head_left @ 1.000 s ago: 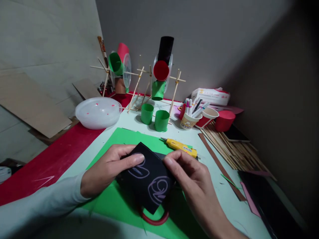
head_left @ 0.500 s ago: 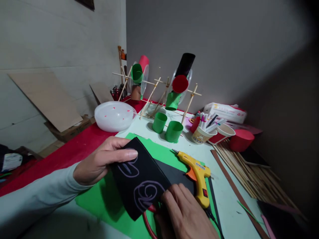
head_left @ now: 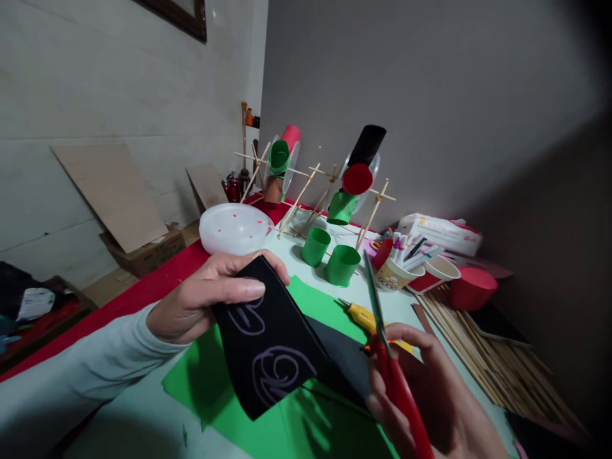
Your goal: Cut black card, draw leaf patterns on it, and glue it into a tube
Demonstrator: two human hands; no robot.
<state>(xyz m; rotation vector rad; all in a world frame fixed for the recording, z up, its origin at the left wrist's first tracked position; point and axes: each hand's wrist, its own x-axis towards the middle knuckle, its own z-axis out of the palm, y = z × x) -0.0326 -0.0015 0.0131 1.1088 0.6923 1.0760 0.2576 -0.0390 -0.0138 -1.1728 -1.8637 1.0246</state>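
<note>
Green sheet [head_left: 287,424] still lay under both hands. Black paper [head_left: 272,331], purple outlines facing up, sat above it in the left hand [head_left: 210,296], clamped between thumb and fingers, same hold as half a second before. Right hand [head_left: 430,395] had changed: earlier it was down at the paper's lower right corner, now it was back to the right, apart from the paper, fingers wrapped round the red-handled scissors [head_left: 399,389], blades pointing up and away. Yellow glue gun [head_left: 361,315], in full view earlier, was now partly hidden behind that hand and the scissors. Containers, biggest first: cardboard box [head_left: 143,252], well beyond the left hand and to its left, contents couldn't be made out; translucent bowl [head_left: 234,236], just past the left hand, pink dots on its surface; red-and-white cup [head_left: 430,277], beyond the right hand; printed paper cup [head_left: 394,279], just left of that one, white markers [head_left: 421,256] plus a dark one leaning in it; two green paper cylinders [head_left: 343,268], side by side past the left fingertips, left of the scissor tip.
</note>
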